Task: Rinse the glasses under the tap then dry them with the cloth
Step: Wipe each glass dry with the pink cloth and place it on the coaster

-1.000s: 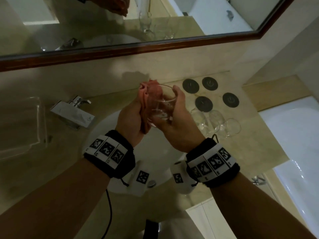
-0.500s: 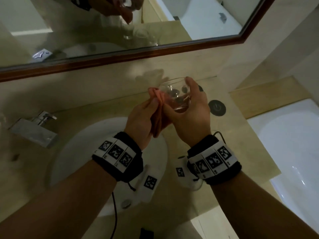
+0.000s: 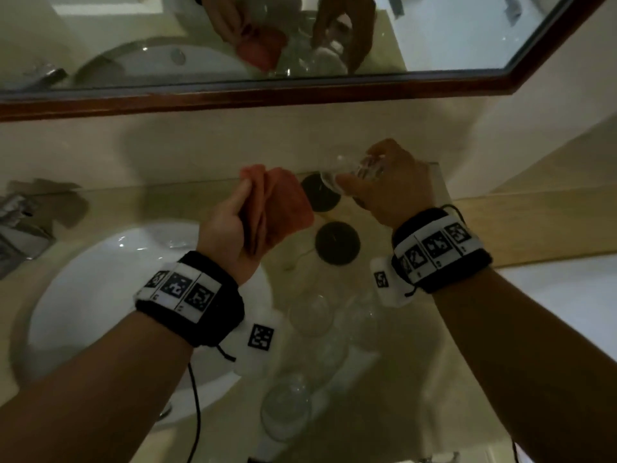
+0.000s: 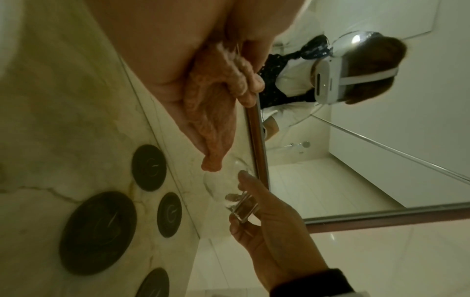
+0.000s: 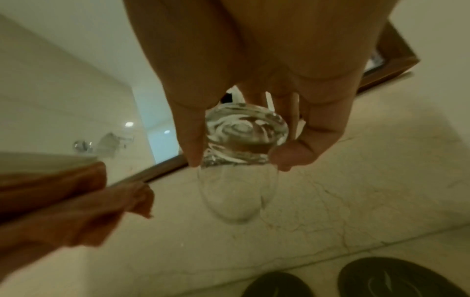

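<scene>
Tap (image 3: 23,228): chrome, far left edge of the tabletop (image 3: 417,345), blurred. Basin (image 3: 100,289): white, round, sunk into the tabletop right of the tap. Left hand (image 3: 230,225): raised over the basin's right rim, grip clamped on the cloth (image 3: 283,205), thumb and fingers curled round its folds. Cloth: pinkish-orange, bunched, hanging free of the held glass (image 3: 354,168); left-wrist view shows its tip just beside the glass's mouth, contact not discernible. Coasters (image 3: 337,242): dark, round, on the far tabletop between the two hands. Spare glasses (image 3: 310,312): clear, grouped on the near tabletop right of the basin, outlines faint. Held glass: clear, thick-based, tilted with its mouth toward the cloth, above the far coasters. Right hand (image 3: 390,192): grip clamped on the held glass's base, thumb on one side, fingers on the other. Mirror (image 3: 467,35): wood-framed, along the far wall, reflecting both hands.
</scene>
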The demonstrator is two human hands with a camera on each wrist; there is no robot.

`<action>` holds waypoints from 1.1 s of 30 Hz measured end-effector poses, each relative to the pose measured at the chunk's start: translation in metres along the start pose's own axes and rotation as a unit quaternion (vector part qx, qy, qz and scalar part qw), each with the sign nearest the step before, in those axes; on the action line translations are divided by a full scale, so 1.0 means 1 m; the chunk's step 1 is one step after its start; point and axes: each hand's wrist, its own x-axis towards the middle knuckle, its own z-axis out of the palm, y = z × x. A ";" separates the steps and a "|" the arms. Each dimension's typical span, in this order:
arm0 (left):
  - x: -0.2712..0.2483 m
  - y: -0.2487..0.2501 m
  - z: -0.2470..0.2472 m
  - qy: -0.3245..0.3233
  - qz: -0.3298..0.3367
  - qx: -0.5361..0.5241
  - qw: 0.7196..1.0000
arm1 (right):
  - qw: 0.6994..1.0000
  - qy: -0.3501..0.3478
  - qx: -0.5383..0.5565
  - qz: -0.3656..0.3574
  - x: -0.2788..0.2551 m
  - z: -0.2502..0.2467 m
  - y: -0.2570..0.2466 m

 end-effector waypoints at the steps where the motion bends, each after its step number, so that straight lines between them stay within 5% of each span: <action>1: 0.004 -0.001 -0.001 0.008 -0.001 -0.003 1.000 | 0.999 -0.017 -0.026 -0.013 0.011 0.005 0.005; 9: 0.034 -0.002 -0.005 0.054 -0.021 -0.048 0.997 | 0.983 -0.109 -0.131 -0.063 0.067 0.065 0.015; 22: 0.052 -0.008 -0.011 0.043 -0.044 -0.007 0.998 | 0.982 -0.114 -0.145 -0.031 0.080 0.096 0.022; 29: 0.036 -0.011 -0.018 0.050 -0.018 0.071 0.996 | 0.980 -0.072 -0.165 -0.086 0.024 0.062 0.006; 33: 0.014 -0.014 -0.028 0.057 -0.010 0.111 0.992 | 0.949 -0.202 -0.196 -0.142 -0.041 0.043 -0.010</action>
